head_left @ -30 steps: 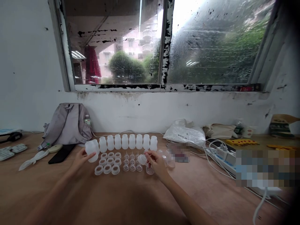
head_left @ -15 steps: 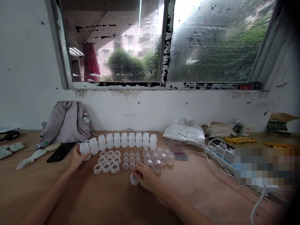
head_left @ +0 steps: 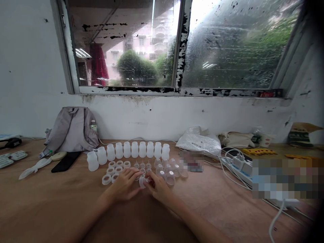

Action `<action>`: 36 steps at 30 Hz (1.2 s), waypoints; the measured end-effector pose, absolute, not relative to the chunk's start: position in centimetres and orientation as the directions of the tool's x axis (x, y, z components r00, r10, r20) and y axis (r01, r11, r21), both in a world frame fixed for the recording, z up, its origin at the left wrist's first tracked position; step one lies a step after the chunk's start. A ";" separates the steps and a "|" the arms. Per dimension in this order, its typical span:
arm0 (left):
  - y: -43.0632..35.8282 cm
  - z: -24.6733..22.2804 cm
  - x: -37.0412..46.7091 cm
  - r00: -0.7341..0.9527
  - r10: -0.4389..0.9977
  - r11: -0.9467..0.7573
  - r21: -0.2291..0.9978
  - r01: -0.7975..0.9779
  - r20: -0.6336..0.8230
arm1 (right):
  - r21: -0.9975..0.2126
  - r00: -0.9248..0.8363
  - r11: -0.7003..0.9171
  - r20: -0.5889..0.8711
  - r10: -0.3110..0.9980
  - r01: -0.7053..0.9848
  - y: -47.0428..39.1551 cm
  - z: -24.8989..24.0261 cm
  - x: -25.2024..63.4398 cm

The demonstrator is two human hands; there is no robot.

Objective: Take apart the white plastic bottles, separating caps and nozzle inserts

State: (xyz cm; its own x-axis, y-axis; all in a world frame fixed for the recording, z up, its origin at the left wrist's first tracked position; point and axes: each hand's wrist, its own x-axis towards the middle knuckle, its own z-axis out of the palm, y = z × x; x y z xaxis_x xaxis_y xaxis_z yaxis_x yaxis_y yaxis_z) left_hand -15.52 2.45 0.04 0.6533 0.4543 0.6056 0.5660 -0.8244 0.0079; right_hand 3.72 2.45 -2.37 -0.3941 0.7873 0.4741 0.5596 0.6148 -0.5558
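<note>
Low over the table, my right hand (head_left: 160, 186) pinches a translucent white bottle ring (head_left: 142, 182), which is tilted on its side. From the left, my left hand (head_left: 126, 183) comes up close to the ring with thumb and fingers apart; whether it touches the ring I cannot tell. Behind the hands stand clear bottle nipples (head_left: 142, 166), partly hidden by my fingers. More white rings (head_left: 106, 179) lie in rows to the left, some covered by my left hand. Clear dome caps (head_left: 170, 178) are grouped at the right. A row of frosted baby bottles (head_left: 126, 150) stands behind everything.
A grey backpack (head_left: 72, 130) leans on the wall at the left, with a black phone (head_left: 65, 162) before it. A plastic bag (head_left: 199, 141) lies at the back right. White cables and a power strip (head_left: 238, 170) run along the right side.
My left hand has let go of the leftmost baby bottle, which now stands in place, and has moved right to the ring. My right hand has raised and tilted the ring.
</note>
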 end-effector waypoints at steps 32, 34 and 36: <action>3.2 -2.8 -14.4 0.602 0.467 -0.849 0.137 0.511 0.648 | -0.475 -0.461 0.684 0.509 0.727 0.553 2.3 -3.1 3.4; 3.3 -2.6 -14.6 0.595 0.488 -0.841 0.162 0.516 0.638 | -0.469 -0.483 0.690 0.494 0.723 0.552 2.0 -2.8 3.5; 3.3 -2.4 -14.8 0.574 0.513 -0.825 0.182 0.535 0.638 | -0.457 -0.486 0.694 0.499 0.717 0.556 1.9 -2.6 3.6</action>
State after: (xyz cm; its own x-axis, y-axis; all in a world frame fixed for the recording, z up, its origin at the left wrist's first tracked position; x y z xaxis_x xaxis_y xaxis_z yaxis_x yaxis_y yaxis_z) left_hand -14.85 3.35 -2.44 0.5735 0.5134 0.6383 0.5354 -0.8247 0.1822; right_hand 3.56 1.87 -2.56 -0.4859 0.7175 0.4991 0.5559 0.6944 -0.4570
